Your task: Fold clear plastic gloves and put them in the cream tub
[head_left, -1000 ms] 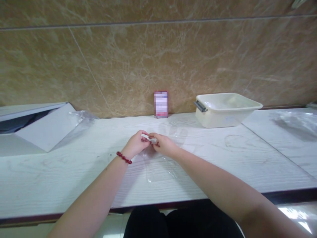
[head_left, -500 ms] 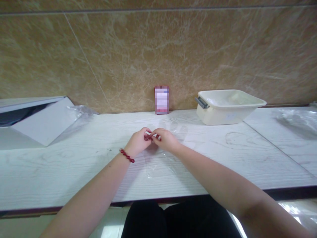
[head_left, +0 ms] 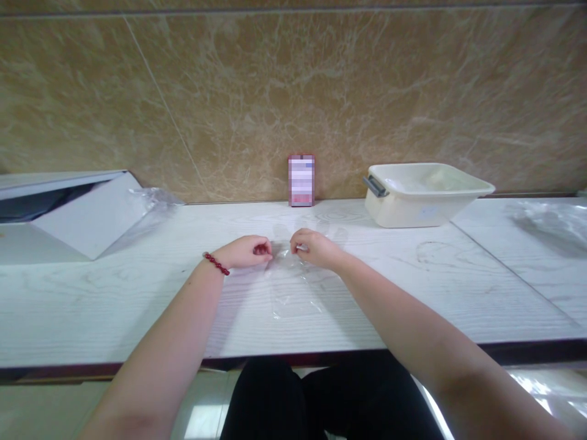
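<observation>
A clear, flat plastic bag point(head_left: 294, 290) hangs or lies between my hands, low over the tabletop; its see-through film makes the exact outline hard to follow. My left hand point(head_left: 250, 251), below a wrist with a red bead bracelet point(head_left: 215, 263), pinches the bag's upper left edge. On the other side, my right hand point(head_left: 316, 249) has thumb and fingers closed at the upper right edge. The two hands are a short way apart, with the film stretched between them.
Against the wall leans a phone point(head_left: 301, 181) with a blurred screen. A cream plastic bin point(head_left: 413, 211) with a grey handle stands right of it. At left sits a white box point(head_left: 92, 220) with dark contents; crumpled clear plastic point(head_left: 554, 220) lies far right.
My hands have moved apart from each other, the left one going left and the right one slightly right. The bag's upper edge now spans the space between them.
</observation>
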The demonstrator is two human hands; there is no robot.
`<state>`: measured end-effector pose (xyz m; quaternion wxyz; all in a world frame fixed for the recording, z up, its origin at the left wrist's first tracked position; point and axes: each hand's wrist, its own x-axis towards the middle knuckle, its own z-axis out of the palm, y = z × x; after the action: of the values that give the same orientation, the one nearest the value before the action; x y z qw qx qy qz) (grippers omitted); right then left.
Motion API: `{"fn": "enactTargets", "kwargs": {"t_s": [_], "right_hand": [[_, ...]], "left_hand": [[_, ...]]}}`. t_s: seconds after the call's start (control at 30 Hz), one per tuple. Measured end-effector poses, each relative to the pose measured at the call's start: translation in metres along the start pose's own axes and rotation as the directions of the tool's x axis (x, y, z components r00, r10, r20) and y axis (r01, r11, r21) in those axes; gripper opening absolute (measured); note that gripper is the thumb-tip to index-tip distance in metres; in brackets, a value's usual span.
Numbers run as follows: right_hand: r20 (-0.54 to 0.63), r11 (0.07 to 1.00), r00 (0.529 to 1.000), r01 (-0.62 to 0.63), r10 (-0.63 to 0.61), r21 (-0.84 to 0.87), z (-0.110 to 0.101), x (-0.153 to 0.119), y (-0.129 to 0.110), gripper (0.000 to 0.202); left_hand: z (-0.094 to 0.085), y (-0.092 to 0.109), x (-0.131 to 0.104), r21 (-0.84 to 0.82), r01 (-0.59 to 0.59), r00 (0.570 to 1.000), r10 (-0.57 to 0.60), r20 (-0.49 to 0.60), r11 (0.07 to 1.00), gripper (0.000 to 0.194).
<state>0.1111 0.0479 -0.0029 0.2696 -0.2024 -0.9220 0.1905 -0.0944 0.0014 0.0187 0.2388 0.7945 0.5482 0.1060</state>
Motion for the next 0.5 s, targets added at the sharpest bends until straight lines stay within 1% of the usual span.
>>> {"fn": "enactTargets", "kwargs": {"t_s": [0.13, 0.27, 0.43, 0.5], "right_hand": [[0.071, 0.997, 0.995, 0.074, -0.075, 0.014, -0.005, 0.0, 0.003, 0.019], [0.1, 0.994, 0.989, 0.108, -0.109, 0.017, -0.006, -0.002, 0.009, 0.02], [0.171, 0.996, 0.981, 0.091, -0.092, 0.01, -0.01, -0.006, 0.011, 0.021], [0.188, 0.996, 0.978, 0.088, -0.088, 0.006, -0.012, -0.006, 0.01, 0.021]], "left_hand": [[0.001, -0.004, 0.001, 0.053, -0.054, 0.998, 0.052, 0.046, 0.997, 0.034], [0.004, -0.004, 0.001, 0.117, -0.113, 0.993, 0.11, 0.033, 0.987, 0.047], [0.011, 0.001, 0.003, 0.159, -0.206, 0.978, 0.205, 0.024, 0.966, 0.047], [0.012, 0.003, 0.003, 0.183, -0.217, 0.976, 0.216, 0.027, 0.959, 0.047]]}}
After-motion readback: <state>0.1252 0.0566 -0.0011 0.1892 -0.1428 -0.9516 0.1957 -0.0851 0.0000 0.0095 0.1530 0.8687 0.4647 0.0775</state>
